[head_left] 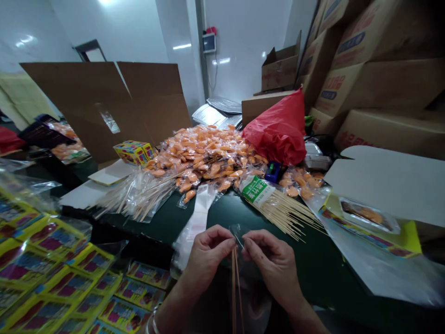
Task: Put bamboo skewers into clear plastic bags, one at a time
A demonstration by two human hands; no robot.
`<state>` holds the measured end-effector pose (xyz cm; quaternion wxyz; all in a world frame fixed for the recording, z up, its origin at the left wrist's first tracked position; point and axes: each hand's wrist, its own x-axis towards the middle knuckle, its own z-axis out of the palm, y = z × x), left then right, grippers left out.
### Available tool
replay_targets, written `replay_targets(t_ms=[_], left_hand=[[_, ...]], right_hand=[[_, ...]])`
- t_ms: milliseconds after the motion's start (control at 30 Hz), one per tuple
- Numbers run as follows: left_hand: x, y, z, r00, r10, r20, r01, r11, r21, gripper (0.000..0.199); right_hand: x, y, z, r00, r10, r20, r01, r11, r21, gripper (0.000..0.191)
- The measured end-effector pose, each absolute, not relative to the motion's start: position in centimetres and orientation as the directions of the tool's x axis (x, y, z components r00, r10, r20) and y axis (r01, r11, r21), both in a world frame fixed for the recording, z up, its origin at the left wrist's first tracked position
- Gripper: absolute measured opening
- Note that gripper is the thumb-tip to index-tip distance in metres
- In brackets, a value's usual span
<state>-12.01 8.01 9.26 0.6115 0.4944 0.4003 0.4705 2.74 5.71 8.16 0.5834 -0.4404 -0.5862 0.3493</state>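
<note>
In the lower middle, my left hand is closed in a pinch at the upper ends of a few thin bamboo skewers, which hang down towards my lap. Close beside it, my right hand pinches the edge of a clear plastic bag. The film spans the small gap between my fingertips, and its lower part hangs faintly below. Just left of my left hand lies a strip of white and clear packaging. A bundle of bamboo skewers with a green label rests beyond my right hand.
A heap of wrapped orange pieces covers the table's back. Loose skewers in plastic lie left. A red bag and an open yellow box stand right. Yellow packs fill the lower left. Cartons are stacked behind.
</note>
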Motion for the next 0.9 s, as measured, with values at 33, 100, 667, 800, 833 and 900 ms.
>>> replay_targets(t_ms=[33, 100, 667, 800, 833, 900], left_hand=[[-11.7, 8.1, 9.1, 0.219, 0.975, -0.024, -0.197, 0.068, 0.978, 0.016], [-11.1, 8.3, 8.5, 0.207, 0.978, -0.04, -0.276, 0.098, 0.956, 0.015], [-11.6, 8.7, 8.8, 0.209, 0.977, 0.053, -0.057, -0.042, 0.997, 0.02], [-16.5, 10.5, 10.4, 0.036, 0.987, 0.16, 0.035, -0.161, 0.986, 0.023], [-18.7, 11.6, 10.9, -0.07, 0.976, 0.208, 0.063, -0.204, 0.977, 0.027], [-23.9, 14.4, 11.7, -0.328, 0.882, 0.339, 0.131, -0.313, 0.941, 0.031]], right_hand=[[2.8, 5.8, 8.0, 0.082, 0.924, 0.374, 0.101, 0.366, -0.925, 0.012], [3.0, 5.9, 7.6, 0.102, 0.918, 0.383, 0.078, 0.376, -0.923, 0.009], [3.4, 6.5, 7.2, -0.053, 0.864, 0.5, 0.296, 0.492, -0.819, 0.012], [4.3, 7.7, 5.5, 0.074, 0.846, 0.527, 0.381, 0.465, -0.799, 0.009], [5.1, 8.0, 4.9, 0.12, 0.845, 0.521, 0.398, 0.44, -0.805, 0.009], [7.2, 8.4, 3.5, 0.171, 0.853, 0.492, 0.419, 0.389, -0.82, 0.011]])
